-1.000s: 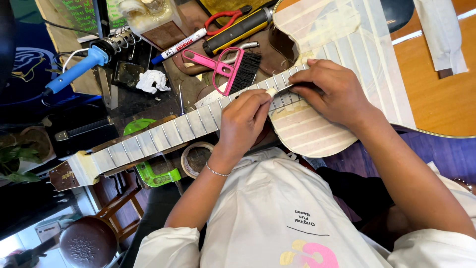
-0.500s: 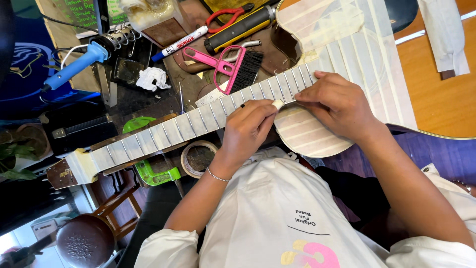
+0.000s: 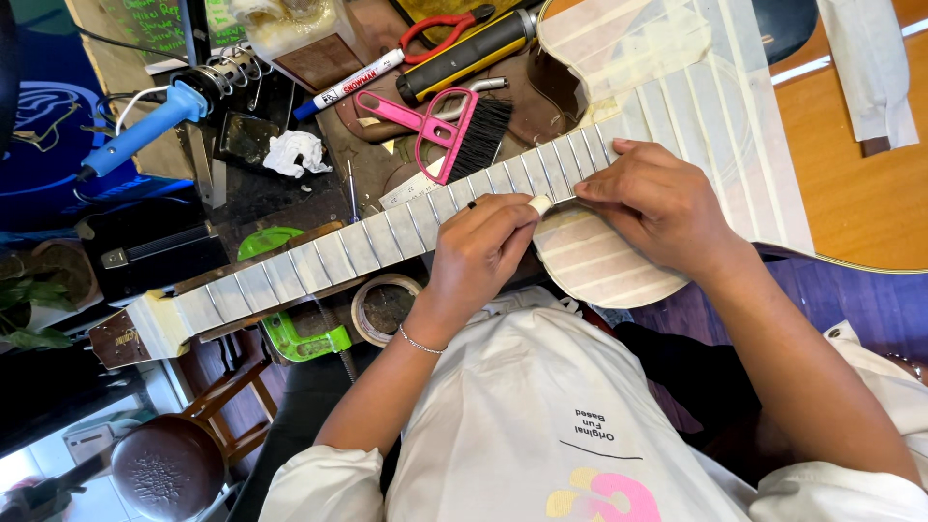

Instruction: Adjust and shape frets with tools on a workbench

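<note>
- We see a guitar neck covered in strips of pale masking tape (image 3: pixel 367 246) lying slantwise across a cluttered dark workbench (image 3: pixel 280 208), its headstock end at the lower left and its body end at the upper right
- The neck joins a guitar body with a taped-over top (image 3: pixel 696 116), where cream tape strips lie side by side around the sound-hole area
- Our left hand (image 3: pixel 478 256) rests on the taped neck with fingers curled in, pinching a small pale block (image 3: pixel 539 204) between thumb and fingertips; the block touches the neck's near edge
- Our right hand (image 3: pixel 662 208) lies just beside the left one, fingers bent and narrow, fingertips pressing on the tape where the neck meets the body; we cannot tell whether it grips anything
- A thin silver bracelet (image 3: pixel 420 341) sits on the left wrist
- Beyond the neck lie a pink-handled brush with black bristles (image 3: pixel 449 126), a white marker pen with a blue tip (image 3: pixel 350 82), a black-and-yellow cylindrical tool (image 3: pixel 464 53) and red-handled pliers (image 3: pixel 440 24)
- A blue-handled soldering iron (image 3: pixel 145 126) rests at the upper left, near a crumpled white paper scrap (image 3: pixel 295 152)
- A roll of tan masking tape (image 3: pixel 385 307) and a green plastic clamp (image 3: pixel 304 338) sit below the neck, close to our white shirt (image 3: pixel 541 416)
</note>
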